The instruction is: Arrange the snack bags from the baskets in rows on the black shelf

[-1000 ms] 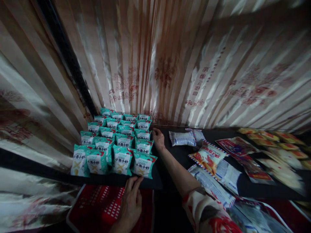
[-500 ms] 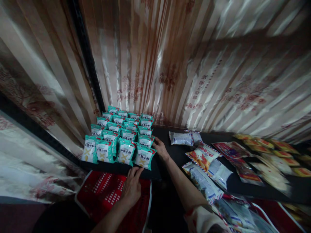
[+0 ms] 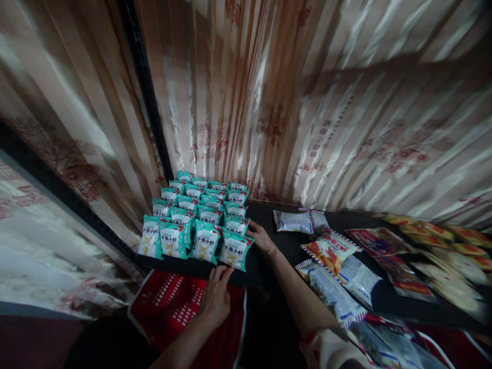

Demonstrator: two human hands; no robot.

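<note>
Teal and white snack bags (image 3: 236, 250) with red corners stand upright in rows on the black shelf (image 3: 265, 269). Beside the right end of the front rows is my right hand (image 3: 263, 240), its fingers stretched toward the bags' side. Some of its fingertips are hidden behind a bag. My left hand (image 3: 215, 294) is low at the shelf's front edge, just below the front right bag. Its fingers are extended, with the tips at the edge near that bag's bottom. Neither hand has a bag in its grasp.
A red perforated basket (image 3: 165, 302) is below the shelf. To the right lie a red and white snack bag (image 3: 332, 251), silvery packs (image 3: 330, 292), red packets (image 3: 403, 277) and yellow packets (image 3: 434, 230). A black post (image 3: 148, 87) and patterned curtains (image 3: 269, 102) stand behind.
The whole view has shifted slightly, so everything appears a little farther right and lower. Both hands keep nearly the same places relative to the teal bags.
</note>
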